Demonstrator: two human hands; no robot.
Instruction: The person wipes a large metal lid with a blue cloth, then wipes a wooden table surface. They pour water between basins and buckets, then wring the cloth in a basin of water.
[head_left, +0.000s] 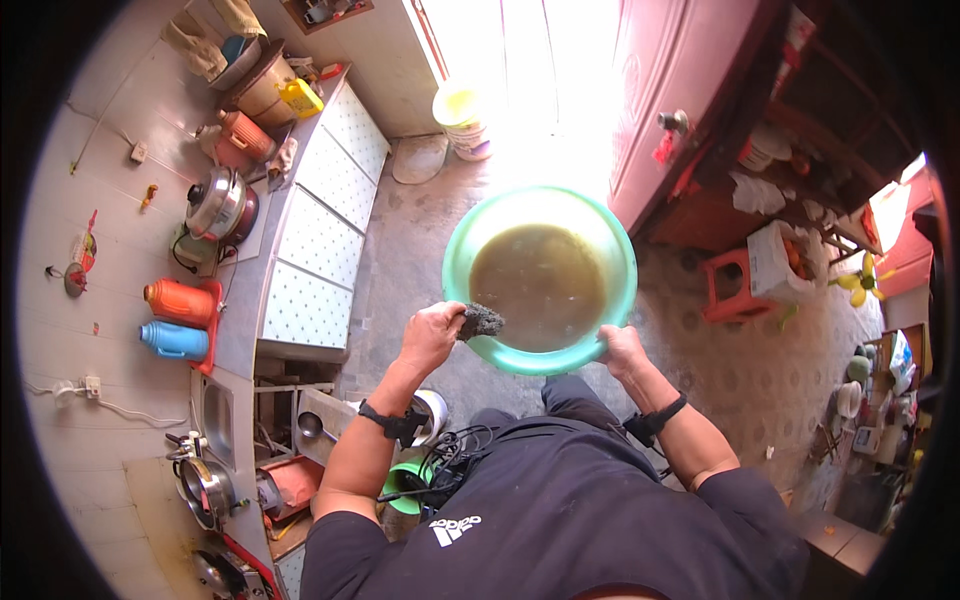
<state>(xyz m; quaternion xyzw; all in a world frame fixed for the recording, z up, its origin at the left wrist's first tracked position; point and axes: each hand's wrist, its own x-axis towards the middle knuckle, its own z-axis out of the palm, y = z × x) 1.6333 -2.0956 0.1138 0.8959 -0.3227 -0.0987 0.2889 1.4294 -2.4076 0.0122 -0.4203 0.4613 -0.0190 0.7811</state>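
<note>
A large green plastic basin (459, 262) is in front of me, partly filled with murky brown water (536, 289). My right hand (624, 352) grips its near right rim, thumb on top. At the near left rim, my left hand (433, 337) pinches a dark grey, rough-textured clump (482, 321), perhaps a scouring pad or a rag. The clump overlaps the rim and the water's edge in view. Whether my left fingers also touch the rim, I cannot tell.
Along the left wall runs a counter (304, 176) with thermos flasks (178, 301), a pot (217, 196) and a sink (219, 416). A bucket (463, 124) stands by the bright doorway. To the right are a pink door (660, 82) and a red stool (724, 289).
</note>
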